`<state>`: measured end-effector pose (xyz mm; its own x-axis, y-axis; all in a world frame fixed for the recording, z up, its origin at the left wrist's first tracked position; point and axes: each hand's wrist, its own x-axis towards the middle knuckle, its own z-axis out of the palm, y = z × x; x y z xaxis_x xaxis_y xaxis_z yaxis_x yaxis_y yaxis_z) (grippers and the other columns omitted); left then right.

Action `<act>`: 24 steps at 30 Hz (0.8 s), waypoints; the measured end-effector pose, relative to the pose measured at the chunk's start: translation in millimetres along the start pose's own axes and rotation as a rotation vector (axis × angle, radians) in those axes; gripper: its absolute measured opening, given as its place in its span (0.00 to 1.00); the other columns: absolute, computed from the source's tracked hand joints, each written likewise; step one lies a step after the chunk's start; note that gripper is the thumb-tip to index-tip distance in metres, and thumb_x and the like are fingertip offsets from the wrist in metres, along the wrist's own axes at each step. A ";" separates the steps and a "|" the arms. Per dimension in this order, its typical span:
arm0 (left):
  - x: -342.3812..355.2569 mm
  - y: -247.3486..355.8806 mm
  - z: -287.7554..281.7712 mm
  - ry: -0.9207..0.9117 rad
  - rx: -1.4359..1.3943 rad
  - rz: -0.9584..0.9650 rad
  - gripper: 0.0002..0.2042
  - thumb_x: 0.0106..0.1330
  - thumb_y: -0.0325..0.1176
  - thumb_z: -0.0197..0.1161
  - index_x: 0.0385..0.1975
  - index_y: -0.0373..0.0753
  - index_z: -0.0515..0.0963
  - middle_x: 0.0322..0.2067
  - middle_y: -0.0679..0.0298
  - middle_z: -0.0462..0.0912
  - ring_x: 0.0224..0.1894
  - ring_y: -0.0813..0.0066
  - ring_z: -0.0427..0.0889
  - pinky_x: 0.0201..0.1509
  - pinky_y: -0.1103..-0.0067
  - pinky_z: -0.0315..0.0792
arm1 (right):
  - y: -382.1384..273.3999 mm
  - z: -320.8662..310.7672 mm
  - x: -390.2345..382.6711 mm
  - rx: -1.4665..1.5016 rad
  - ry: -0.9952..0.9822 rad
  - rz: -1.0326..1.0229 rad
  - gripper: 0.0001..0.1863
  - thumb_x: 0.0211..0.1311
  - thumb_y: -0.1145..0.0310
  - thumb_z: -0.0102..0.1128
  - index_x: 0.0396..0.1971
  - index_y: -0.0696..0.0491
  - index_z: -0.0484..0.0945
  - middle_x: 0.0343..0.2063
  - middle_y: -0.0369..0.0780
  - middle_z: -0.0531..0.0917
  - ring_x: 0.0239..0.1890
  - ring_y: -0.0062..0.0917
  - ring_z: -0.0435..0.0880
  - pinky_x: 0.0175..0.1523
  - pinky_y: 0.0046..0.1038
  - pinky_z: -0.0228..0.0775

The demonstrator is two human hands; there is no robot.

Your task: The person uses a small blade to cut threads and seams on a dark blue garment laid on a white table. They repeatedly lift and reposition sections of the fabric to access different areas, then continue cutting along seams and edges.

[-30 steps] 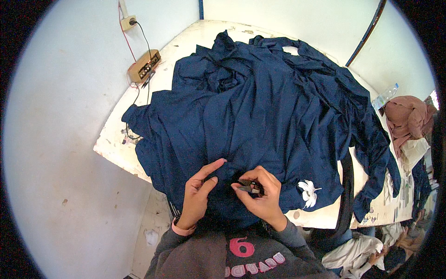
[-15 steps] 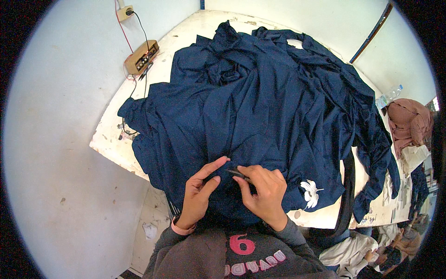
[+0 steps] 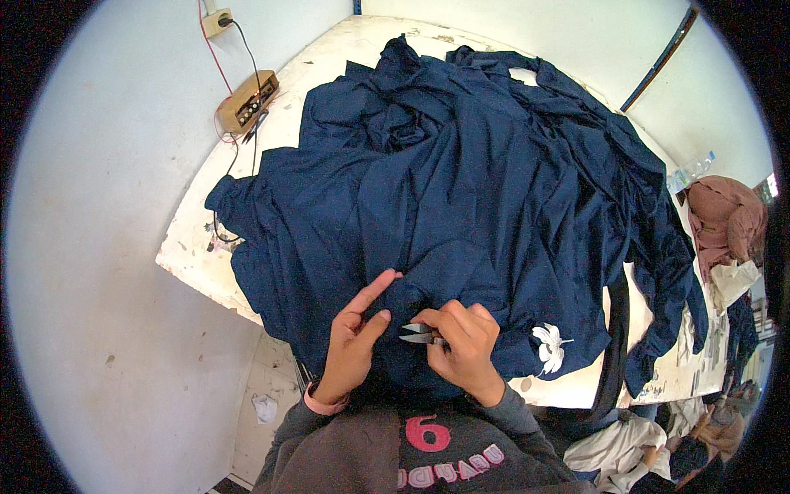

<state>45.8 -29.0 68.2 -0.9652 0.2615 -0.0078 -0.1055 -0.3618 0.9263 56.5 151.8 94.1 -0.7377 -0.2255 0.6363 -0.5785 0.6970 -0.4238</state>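
A large, rumpled piece of dark navy cloth [image 3: 461,189] spreads over most of the table and hangs over its near edge. My right hand [image 3: 466,339] is closed around a small pair of thread snips [image 3: 417,333]. The two short metal blades point left and stand apart, with no thread visible between them. My left hand [image 3: 352,346] lies on the cloth just left of the snips. Its index finger is stretched forward and its thumb is held away from it; the other fingers are mostly hidden. A white flower-shaped piece [image 3: 550,347] rests on the cloth to the right.
Near the left wall, a brown box with wires [image 3: 248,103] stands on the white table [image 3: 197,239]. A plastic bottle [image 3: 693,170] and a brown cloth bundle [image 3: 724,216] are at the far right. Pale fabric [image 3: 617,449] and another person's hand show lower right.
My right hand has drawn slightly nearer to me and turned, so the snips' blades now show spread apart. My left hand has hardly moved.
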 end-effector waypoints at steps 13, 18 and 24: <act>10.1 3.6 -6.5 0.150 0.201 0.180 0.28 0.60 0.16 0.63 0.63 0.35 0.74 0.61 0.55 0.79 0.60 0.71 0.79 0.67 0.79 0.68 | 14.9 -23.8 -11.3 -0.053 0.273 -0.021 0.11 0.39 0.72 0.66 0.27 0.47 0.79 0.20 0.35 0.77 0.20 0.29 0.76 0.29 0.32 0.59; -0.7 -3.5 -13.5 0.182 0.756 0.685 0.13 0.47 0.14 0.65 0.29 0.38 0.88 0.41 0.52 0.90 0.41 0.61 0.91 0.46 0.77 0.80 | 24.7 -44.7 2.9 -0.199 0.233 0.420 0.15 0.53 0.71 0.73 0.40 0.53 0.80 0.29 0.40 0.82 0.28 0.36 0.81 0.33 0.34 0.67; 0.6 -16.3 -10.6 0.248 0.697 0.943 0.12 0.48 0.15 0.69 0.28 0.43 0.88 0.38 0.58 0.90 0.37 0.63 0.89 0.40 0.76 0.79 | 7.5 -30.4 -19.0 0.298 0.028 0.452 0.16 0.53 0.69 0.76 0.42 0.53 0.83 0.34 0.41 0.87 0.35 0.34 0.87 0.41 0.31 0.76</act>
<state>44.4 -32.4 49.1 -0.6204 -0.0538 0.7825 0.7468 0.2643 0.6103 76.8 181.9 98.4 -0.9285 0.0733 0.3640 -0.2826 0.4962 -0.8209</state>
